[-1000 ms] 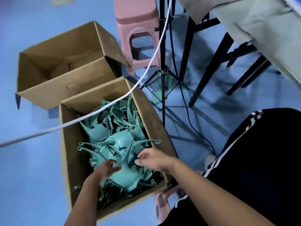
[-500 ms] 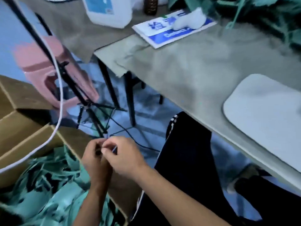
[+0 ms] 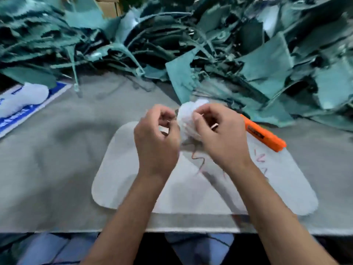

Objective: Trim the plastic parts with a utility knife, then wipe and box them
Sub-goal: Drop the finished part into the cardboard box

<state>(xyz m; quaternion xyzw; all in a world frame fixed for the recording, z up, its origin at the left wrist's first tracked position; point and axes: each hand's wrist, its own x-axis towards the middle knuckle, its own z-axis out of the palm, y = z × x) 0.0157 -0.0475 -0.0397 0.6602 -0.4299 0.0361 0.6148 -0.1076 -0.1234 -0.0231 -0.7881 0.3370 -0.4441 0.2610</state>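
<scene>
Plastic parts (image 3: 267,60), teal, heaped along the tabletop's (image 3: 57,150) far side; orange knife (image 3: 262,133) pointing away-left beside right hand (image 3: 221,138); both curled hands, left (image 3: 156,142), pinch a white cloth (image 3: 186,119); labels unreadable.

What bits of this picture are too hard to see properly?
- Head view: what the left hand pinches, hidden by its own curled fingers.
- The white cloth: partly covered by the right hand, so its shape is unclear.
- The orange knife: blurred, so the blade cannot be told in or out.
- The pile of green plastic parts: smeared by motion and cut off by the top edge.
- The blue-and-white sheet: cut by the left edge, print unreadable.
</scene>
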